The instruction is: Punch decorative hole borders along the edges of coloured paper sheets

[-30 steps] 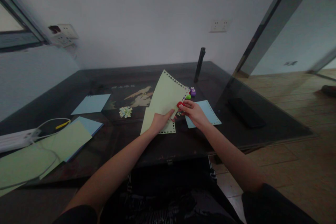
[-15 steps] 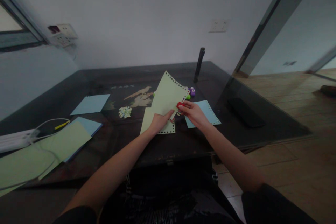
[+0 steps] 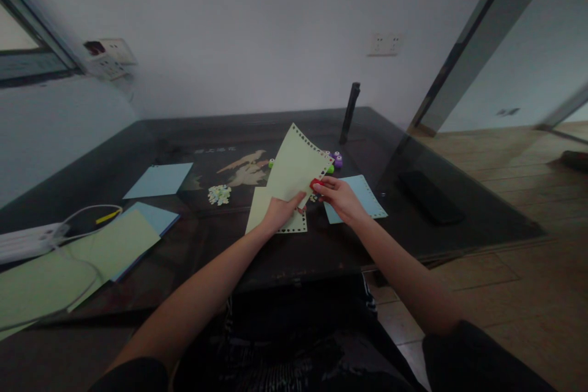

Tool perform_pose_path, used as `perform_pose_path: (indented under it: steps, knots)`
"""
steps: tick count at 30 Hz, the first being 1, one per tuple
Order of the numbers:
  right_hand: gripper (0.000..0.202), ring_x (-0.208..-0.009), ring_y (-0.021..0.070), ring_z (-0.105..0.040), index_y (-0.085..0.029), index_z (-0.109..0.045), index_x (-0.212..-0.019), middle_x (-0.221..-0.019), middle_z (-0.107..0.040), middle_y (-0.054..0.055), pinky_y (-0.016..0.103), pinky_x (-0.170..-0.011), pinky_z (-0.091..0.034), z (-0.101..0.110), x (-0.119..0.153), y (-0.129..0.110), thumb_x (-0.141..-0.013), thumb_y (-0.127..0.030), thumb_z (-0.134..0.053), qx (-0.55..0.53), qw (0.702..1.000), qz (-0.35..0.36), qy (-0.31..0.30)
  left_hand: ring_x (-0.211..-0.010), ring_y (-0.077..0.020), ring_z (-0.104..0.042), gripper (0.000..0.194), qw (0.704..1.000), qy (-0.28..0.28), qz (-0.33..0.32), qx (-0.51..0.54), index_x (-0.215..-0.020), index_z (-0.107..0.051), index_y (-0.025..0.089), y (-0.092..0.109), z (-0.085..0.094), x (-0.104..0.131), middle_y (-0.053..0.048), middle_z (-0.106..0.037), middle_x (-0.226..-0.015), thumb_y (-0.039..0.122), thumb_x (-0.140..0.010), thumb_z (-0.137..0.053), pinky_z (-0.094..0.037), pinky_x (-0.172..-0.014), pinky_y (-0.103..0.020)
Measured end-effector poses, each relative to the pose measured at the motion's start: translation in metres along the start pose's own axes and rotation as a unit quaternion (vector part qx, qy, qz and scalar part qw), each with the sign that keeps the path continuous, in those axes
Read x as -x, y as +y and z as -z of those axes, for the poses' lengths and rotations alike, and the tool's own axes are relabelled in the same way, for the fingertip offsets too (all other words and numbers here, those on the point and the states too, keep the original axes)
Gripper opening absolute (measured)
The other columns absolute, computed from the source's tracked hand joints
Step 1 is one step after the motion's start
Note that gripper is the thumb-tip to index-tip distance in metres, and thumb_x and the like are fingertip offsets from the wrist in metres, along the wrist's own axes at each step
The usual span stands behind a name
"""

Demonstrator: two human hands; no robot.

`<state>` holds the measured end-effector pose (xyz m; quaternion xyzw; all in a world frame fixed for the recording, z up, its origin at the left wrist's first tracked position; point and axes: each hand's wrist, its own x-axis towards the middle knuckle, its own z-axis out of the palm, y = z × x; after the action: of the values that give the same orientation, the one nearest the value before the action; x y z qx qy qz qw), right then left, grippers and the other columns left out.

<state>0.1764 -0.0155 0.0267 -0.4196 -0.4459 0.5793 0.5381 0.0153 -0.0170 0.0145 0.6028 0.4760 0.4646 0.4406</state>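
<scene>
My left hand pinches the lower corner of a pale green paper sheet, which stands tilted above the table with small punched shapes along its upper right edge. In my right hand is a small red craft punch, set at the sheet's right edge near the lower corner. Beneath lies another pale green sheet with punched holes along its border. A light blue sheet with a punched edge is partly behind my right hand. Purple punches and a green one sit behind the raised sheet.
A heap of paper cut-outs lies left of the sheets. Farther left are a blue sheet, stacked green paper and a white power strip with a cable. A black phone-like object lies right; a black stick-like object stands behind.
The raised green sheet and both hands have barely moved, with a very slight shift to the right in view. The red punch stays at the sheet's edge.
</scene>
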Motion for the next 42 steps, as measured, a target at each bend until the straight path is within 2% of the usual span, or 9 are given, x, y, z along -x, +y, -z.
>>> perform_pose_path:
  steps: [7, 11, 15, 25, 34, 39, 42]
  knots:
    - [0.032, -0.071, 0.0141, -0.059, -0.018, -0.069, -0.078, -0.083, -0.069, 0.004, 0.025, -0.057, -0.041, 0.001, -0.001, 0.002, -0.054, -0.035, -0.083, 0.01, 1.0, 0.007, 0.007, -0.063, -0.017, -0.066, 0.024, 1.0, -0.004, 0.006, 0.0, -0.1, -0.067, 0.013, -0.004, 0.0, -0.001, -0.007, -0.073, -0.082, 0.024, -0.079, -0.063, -0.054, -0.067, -0.029]
    - [0.029, -0.071, 0.0139, -0.059, -0.018, -0.069, -0.076, -0.083, -0.07, 0.004, 0.025, -0.057, -0.041, 0.001, -0.001, 0.002, -0.055, -0.033, -0.082, 0.004, 1.0, 0.004, 0.006, -0.068, -0.0167, -0.067, 0.025, 1.0, 0.001, -0.026, -0.011, -0.102, -0.066, 0.015, -0.007, 0.0, -0.002, -0.008, -0.073, -0.087, 0.023, -0.079, -0.061, -0.054, -0.074, -0.029]
    - [0.029, -0.071, 0.0143, -0.06, -0.018, -0.068, -0.076, -0.082, -0.07, 0.004, 0.025, -0.057, -0.041, 0.0, 0.0, 0.001, -0.055, -0.033, -0.082, 0.0, 1.0, -0.002, 0.011, -0.062, -0.0153, -0.066, 0.028, 1.0, -0.003, -0.017, -0.007, -0.105, -0.066, 0.015, -0.008, 0.0, -0.002, -0.007, -0.073, -0.091, 0.024, -0.079, -0.062, -0.054, -0.07, -0.028]
    - [0.029, -0.072, 0.0155, -0.06, -0.018, -0.068, -0.075, -0.084, -0.069, 0.005, 0.026, -0.057, -0.041, 0.001, -0.002, 0.003, -0.055, -0.034, -0.082, 0.003, 1.0, 0.002, 0.015, -0.049, -0.0147, -0.061, 0.025, 1.0, -0.012, -0.025, -0.013, -0.101, -0.065, 0.014, -0.009, 0.0, -0.002, -0.006, -0.073, -0.078, 0.027, -0.08, -0.06, -0.054, -0.071, -0.031]
    - [0.028, -0.071, 0.015, -0.06, -0.018, -0.068, -0.075, -0.082, -0.07, 0.004, 0.026, -0.056, -0.041, 0.0, -0.001, 0.002, -0.055, -0.033, -0.082, 0.005, 1.0, 0.004, 0.015, -0.064, -0.0163, -0.067, 0.024, 0.998, -0.002, -0.053, -0.025, -0.101, -0.066, 0.016, -0.01, 0.001, -0.003, -0.008, -0.072, -0.089, 0.024, -0.079, -0.061, -0.052, -0.08, -0.031]
    - [0.03, -0.07, 0.0146, -0.06, -0.018, -0.068, -0.074, -0.081, -0.07, 0.004, 0.025, -0.056, -0.041, 0.0, -0.001, 0.001, -0.053, -0.034, -0.083, 0.007, 1.0, 0.001, 0.017, -0.05, -0.0138, -0.061, 0.024, 1.0, -0.018, -0.002, -0.013, -0.101, -0.066, 0.012, -0.003, 0.0, 0.0, -0.008, -0.072, -0.083, 0.024, -0.081, -0.059, -0.053, -0.068, -0.029]
    - [0.03, -0.069, 0.0146, -0.059, -0.018, -0.068, -0.073, -0.079, -0.069, 0.004, 0.026, -0.057, -0.041, 0.0, -0.001, 0.001, -0.053, -0.034, -0.083, 0.011, 1.0, -0.001, 0.02, -0.048, -0.0115, -0.06, 0.026, 0.999, -0.024, 0.009, -0.019, -0.103, -0.065, 0.012, -0.001, -0.001, 0.001, -0.008, -0.072, -0.087, 0.024, -0.082, -0.059, -0.053, -0.066, -0.028]
